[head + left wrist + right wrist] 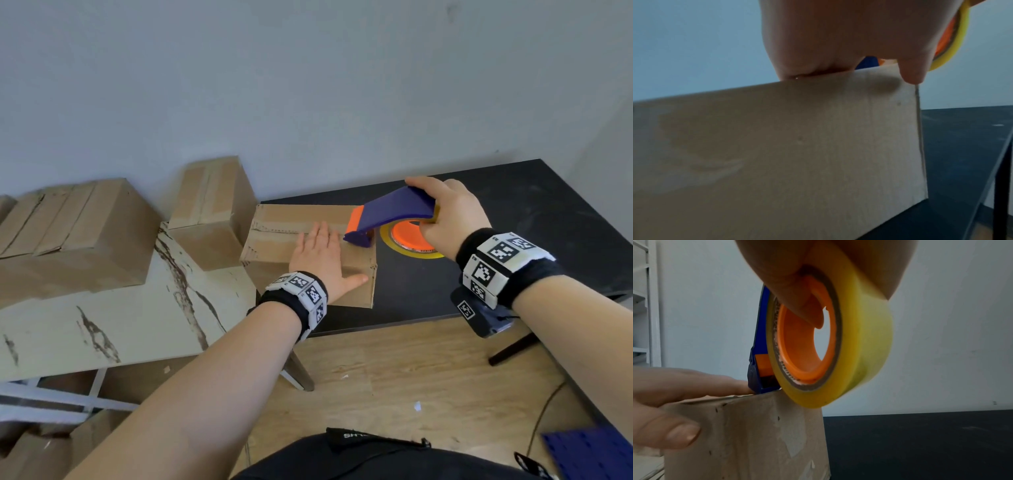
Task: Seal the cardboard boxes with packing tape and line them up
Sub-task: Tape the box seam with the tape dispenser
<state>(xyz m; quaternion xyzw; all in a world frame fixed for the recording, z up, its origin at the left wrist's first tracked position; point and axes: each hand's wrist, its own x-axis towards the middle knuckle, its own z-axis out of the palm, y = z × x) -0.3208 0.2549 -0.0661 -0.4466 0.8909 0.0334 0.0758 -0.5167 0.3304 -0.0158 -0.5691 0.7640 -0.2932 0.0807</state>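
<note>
Taping a box on the black table (513,212)

Left hand (320,255) lies flat, fingers straight, on the box (274,246); right hand (445,212) grips the tape dispenser (394,212) at its right edge.

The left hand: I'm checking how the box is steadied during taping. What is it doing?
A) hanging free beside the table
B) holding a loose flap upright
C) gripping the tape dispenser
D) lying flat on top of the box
D: the left hand lies with fingers straight on top of the cardboard box, while the right hand grips the tape dispenser.

Closed cardboard box (274,236) (seam up)
</note>
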